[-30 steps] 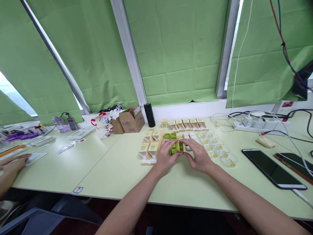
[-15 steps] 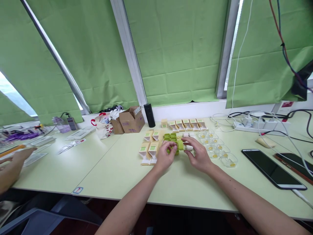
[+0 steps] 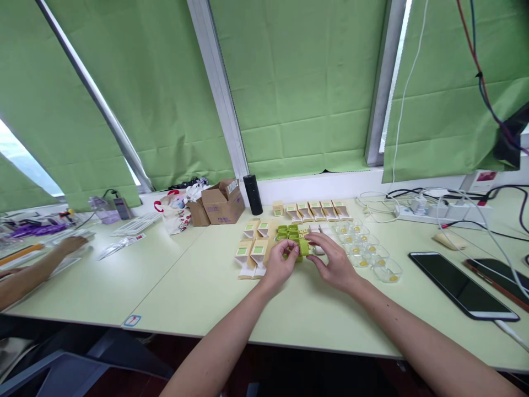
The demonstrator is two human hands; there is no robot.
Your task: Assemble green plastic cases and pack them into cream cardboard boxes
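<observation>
Close together over the table, my left hand [image 3: 281,263] and my right hand [image 3: 334,262] are on a small green box [image 3: 303,247]. My left thumb and fingers pinch its left side; my right fingertips and thumb close on its right side. Small white pieces [image 3: 318,250] show beside my right fingers, partly hidden. Just behind the hands stand several open green boxes [image 3: 282,229]. Left of them are folded cardboard inserts with green windows [image 3: 259,250]. Clear plastic cases with yellow spots [image 3: 376,249] lie to the right.
More cardboard inserts [image 3: 316,209] line the back, near a black cylinder [image 3: 253,194] and a cardboard box [image 3: 223,204]. Phones [image 3: 460,284], cables and a power strip [image 3: 444,212] occupy the right. Another person's hand [image 3: 72,244] reaches over trays at far left.
My right hand has shifted slightly left, and the white piece beside the green box shows less. The other person's hand has moved farther onto the table, up and right.
</observation>
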